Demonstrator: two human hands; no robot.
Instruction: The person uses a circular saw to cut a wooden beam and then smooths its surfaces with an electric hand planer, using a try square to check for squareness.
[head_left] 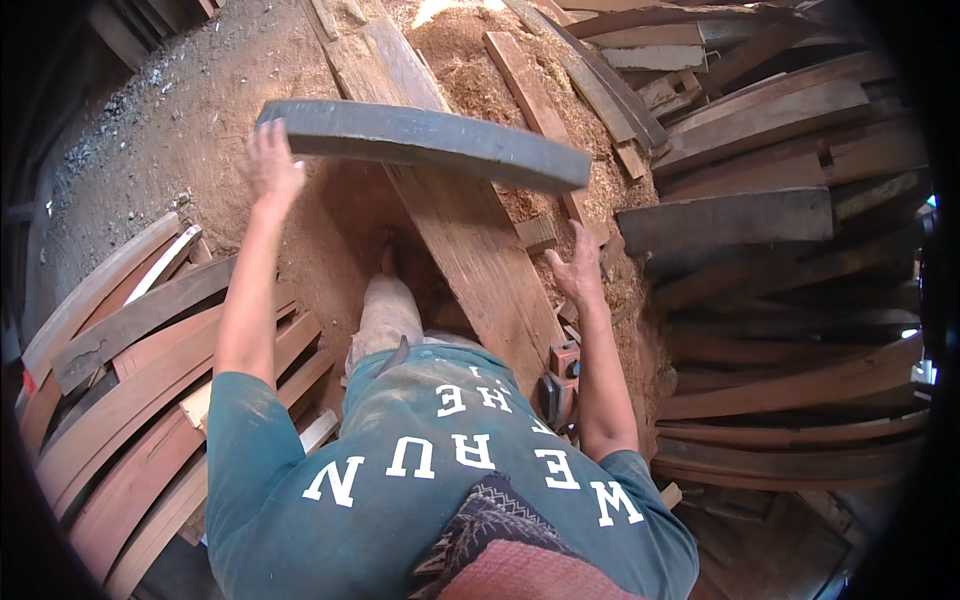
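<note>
A thick, slightly curved wooden beam (430, 140), dark grey on its faces, lies across the view above the plank and ground. Its right end is smeared by motion. My left hand (272, 165) is at the beam's left end, its fingers against the end and near face; the thumb side is partly hidden. My right hand (580, 265) is below the beam's right end, apart from it, fingers spread and holding nothing. Under the beam a long, worn wooden plank (470, 240) runs diagonally. A small wood block (536, 233) is beside the plank near my right hand.
Curved wooden pieces (150, 400) are stacked at my left. A taller pile of curved timbers (780, 220) fills the right side. Sawdust (450, 50) and a narrow board (525, 85) lie ahead. An orange and black tool (563, 375) is by my right forearm.
</note>
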